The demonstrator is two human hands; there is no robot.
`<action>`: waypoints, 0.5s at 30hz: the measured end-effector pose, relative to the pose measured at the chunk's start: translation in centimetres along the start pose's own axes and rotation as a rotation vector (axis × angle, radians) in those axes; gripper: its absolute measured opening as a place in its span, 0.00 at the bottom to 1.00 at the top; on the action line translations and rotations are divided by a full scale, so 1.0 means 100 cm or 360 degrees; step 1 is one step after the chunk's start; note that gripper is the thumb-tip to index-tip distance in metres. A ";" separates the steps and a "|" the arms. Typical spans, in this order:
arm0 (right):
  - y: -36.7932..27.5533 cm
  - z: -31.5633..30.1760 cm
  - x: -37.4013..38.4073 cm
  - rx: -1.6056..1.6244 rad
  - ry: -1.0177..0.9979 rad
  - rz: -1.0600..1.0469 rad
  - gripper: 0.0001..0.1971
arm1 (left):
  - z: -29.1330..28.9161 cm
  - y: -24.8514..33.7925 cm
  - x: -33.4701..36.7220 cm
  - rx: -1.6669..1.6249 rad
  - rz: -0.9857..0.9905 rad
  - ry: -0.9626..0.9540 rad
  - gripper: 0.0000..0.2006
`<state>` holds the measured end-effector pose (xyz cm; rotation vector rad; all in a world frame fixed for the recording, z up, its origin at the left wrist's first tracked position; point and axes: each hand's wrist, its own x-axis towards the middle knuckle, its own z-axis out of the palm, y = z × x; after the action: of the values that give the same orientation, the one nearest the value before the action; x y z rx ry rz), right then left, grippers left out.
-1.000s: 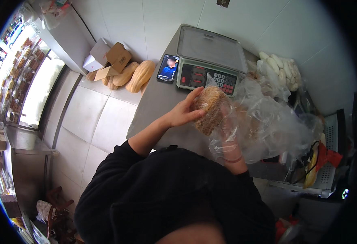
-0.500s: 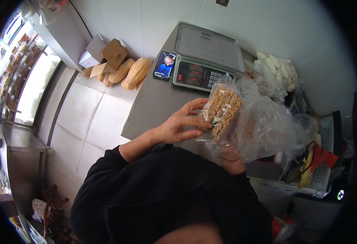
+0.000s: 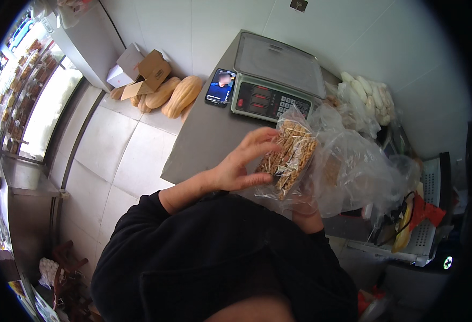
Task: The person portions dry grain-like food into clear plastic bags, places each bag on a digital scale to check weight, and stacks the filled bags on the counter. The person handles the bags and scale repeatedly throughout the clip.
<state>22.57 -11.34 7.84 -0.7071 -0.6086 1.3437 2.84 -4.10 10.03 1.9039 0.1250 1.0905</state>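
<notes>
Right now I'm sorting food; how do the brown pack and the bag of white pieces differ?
The pack holds brown, knobbly pieces; the bag holds smoother, white ones. The pack is at the left hand; the bag is by the wall. Both have see-through wrapping.

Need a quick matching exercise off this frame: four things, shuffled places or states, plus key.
Things:
1. phone
2. squashes
3. scale
4. bagged snack

Places or states:
A. on the floor, beside an open cardboard box
B. wrapped in clear plastic, at the fingers of the left hand
C. lying on the grey counter with its screen lit
D. set near the wall, with a flat platform and a keypad

Pairs: 1-C, 2-A, 3-D, 4-B
</notes>
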 end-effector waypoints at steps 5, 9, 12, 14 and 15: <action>-0.005 0.007 0.006 -0.0507 -0.0163 0.0017 0.31 | 0.009 -0.006 0.003 -0.0516 -0.0645 0.0394 0.29; -0.012 0.010 0.011 -0.0208 -0.0419 0.0079 0.28 | 0.020 -0.012 0.006 -0.0185 -0.0691 0.0548 0.27; -0.012 0.013 0.021 -0.0343 -0.0477 0.0088 0.30 | 0.026 -0.015 0.002 -0.0163 -0.0744 0.0584 0.30; -0.011 0.013 0.028 -0.0438 -0.0513 0.0089 0.31 | 0.030 -0.020 -0.001 -0.0123 -0.0602 0.0591 0.32; -0.010 0.011 0.032 -0.0486 -0.0529 0.0089 0.32 | 0.031 -0.023 -0.002 -0.0076 -0.0550 0.0586 0.34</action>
<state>22.82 -8.14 9.35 -0.7542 -1.0833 1.4484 5.76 -4.89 7.61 1.5481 0.6067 1.1769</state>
